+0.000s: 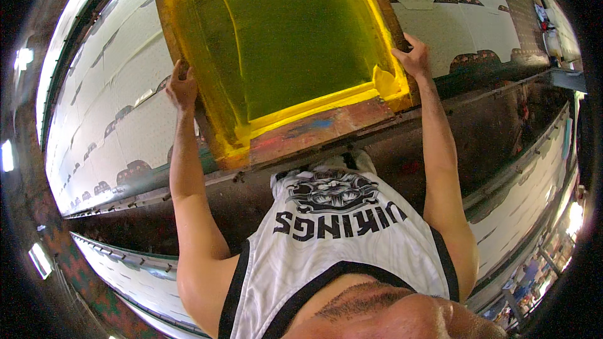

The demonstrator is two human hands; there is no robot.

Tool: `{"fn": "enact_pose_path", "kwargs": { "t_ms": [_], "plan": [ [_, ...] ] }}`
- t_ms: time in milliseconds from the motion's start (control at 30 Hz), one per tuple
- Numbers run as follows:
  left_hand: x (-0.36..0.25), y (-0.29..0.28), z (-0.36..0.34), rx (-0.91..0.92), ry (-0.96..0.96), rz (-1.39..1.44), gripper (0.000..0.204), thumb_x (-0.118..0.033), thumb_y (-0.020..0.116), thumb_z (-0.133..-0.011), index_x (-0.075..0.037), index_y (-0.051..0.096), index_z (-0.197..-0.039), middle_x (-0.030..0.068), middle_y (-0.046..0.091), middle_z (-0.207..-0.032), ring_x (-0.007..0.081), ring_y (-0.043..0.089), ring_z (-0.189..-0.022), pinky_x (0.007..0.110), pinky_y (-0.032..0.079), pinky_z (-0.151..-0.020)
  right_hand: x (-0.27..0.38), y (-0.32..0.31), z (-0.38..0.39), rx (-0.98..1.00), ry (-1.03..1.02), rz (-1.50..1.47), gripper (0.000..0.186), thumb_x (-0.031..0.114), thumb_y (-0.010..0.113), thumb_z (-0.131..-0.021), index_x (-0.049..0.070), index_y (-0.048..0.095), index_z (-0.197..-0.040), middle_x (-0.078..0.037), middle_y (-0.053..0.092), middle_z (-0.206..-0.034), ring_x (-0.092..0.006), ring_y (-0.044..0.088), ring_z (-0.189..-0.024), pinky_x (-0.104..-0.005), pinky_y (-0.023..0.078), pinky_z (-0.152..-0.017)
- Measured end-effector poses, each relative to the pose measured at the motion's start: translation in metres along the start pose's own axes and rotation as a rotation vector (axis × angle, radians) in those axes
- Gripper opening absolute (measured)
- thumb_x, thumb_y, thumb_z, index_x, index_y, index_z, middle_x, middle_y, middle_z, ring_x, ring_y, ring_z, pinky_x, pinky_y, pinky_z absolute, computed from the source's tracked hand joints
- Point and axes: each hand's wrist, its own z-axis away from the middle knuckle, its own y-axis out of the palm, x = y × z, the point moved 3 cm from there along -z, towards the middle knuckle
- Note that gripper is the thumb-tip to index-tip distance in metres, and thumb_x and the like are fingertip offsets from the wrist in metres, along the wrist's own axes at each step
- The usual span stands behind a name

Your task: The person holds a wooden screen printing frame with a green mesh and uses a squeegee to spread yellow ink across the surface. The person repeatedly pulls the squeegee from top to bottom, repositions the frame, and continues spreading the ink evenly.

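Observation:
A large wooden-framed printing screen [295, 31] lies tilted before me, its mesh dark olive and bordered with bright yellow ink. My left hand [182, 88] grips the left side of the frame, thumb and fingers bent around the wood. On the opposite side my right hand [413, 59] holds the frame's right edge near its lower corner. Thick yellow ink [388, 81] is heaped in the lower right corner inside the frame. Red and blue stains mark the wooden near edge [320, 127]. The underside of the screen is hidden.
Beneath the screen runs a long table [113, 94] covered with pale sheets bearing dark printed shapes. A dark rail [515, 100] follows its near edge. Behind me stands another long pale table [144, 289]. Small items [549, 31] sit at the far right end.

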Motion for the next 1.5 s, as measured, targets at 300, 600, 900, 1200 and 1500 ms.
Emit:
{"fn": "enact_pose_path", "kwargs": {
  "t_ms": [300,600,900,1200,1500],
  "plan": [
    [-0.060,0.026,0.030,-0.062,0.070,-0.116,0.049,-0.022,0.086,-0.091,-0.015,0.077,-0.139,0.0149,0.084,-0.101,0.0217,0.081,-0.090,0.039,0.062,-0.084,-0.072,-0.026,0.000,-0.024,-0.024,0.003,0.074,0.036,0.089,-0.075,-0.008,0.072,-0.134,-0.029,0.071,-0.137,-0.0424,0.069,-0.129,-0.0465,0.053,-0.113],
    [-0.049,0.056,0.037,0.069,-0.045,-0.090,0.053,-0.028,0.083,-0.091,-0.015,0.075,-0.141,0.0189,0.082,-0.105,0.0307,0.081,-0.094,0.043,0.061,-0.084,-0.063,-0.024,0.014,0.038,0.112,0.043,0.076,0.038,0.086,-0.087,-0.005,0.064,-0.145,-0.030,0.066,-0.145,-0.0445,0.065,-0.133,-0.0483,0.050,-0.117],
    [-0.060,0.063,0.044,0.084,-0.011,-0.065,0.051,-0.032,0.078,-0.095,-0.015,0.074,-0.142,0.0187,0.079,-0.108,0.0388,0.076,-0.101,0.049,0.060,-0.090,0.137,-0.004,0.164,0.618,-0.709,-0.059,0.050,0.016,0.082,-0.087,0.004,0.071,-0.135,-0.016,0.072,-0.135,-0.0355,0.069,-0.124,-0.0476,0.057,-0.105],
    [-0.068,0.067,0.042,0.101,-0.059,-0.150,0.044,-0.037,0.069,-0.101,-0.021,0.074,-0.142,0.0178,0.078,-0.107,0.0404,0.073,-0.102,0.051,0.059,-0.088,0.166,0.023,0.185,0.460,-0.700,0.360,0.052,-0.001,0.077,-0.077,0.008,0.075,-0.129,-0.012,0.075,-0.126,-0.0323,0.073,-0.114,-0.0451,0.060,-0.099],
    [-0.066,0.068,0.044,0.044,-0.032,-0.116,0.040,-0.036,0.067,-0.103,-0.020,0.076,-0.138,0.0185,0.077,-0.106,0.0399,0.073,-0.101,0.051,0.060,-0.087,0.170,0.074,0.123,0.397,-0.463,0.382,0.053,-0.002,0.075,-0.078,0.008,0.076,-0.129,-0.014,0.077,-0.119,-0.0368,0.071,-0.117,-0.0489,0.060,-0.098]
  ]
}}
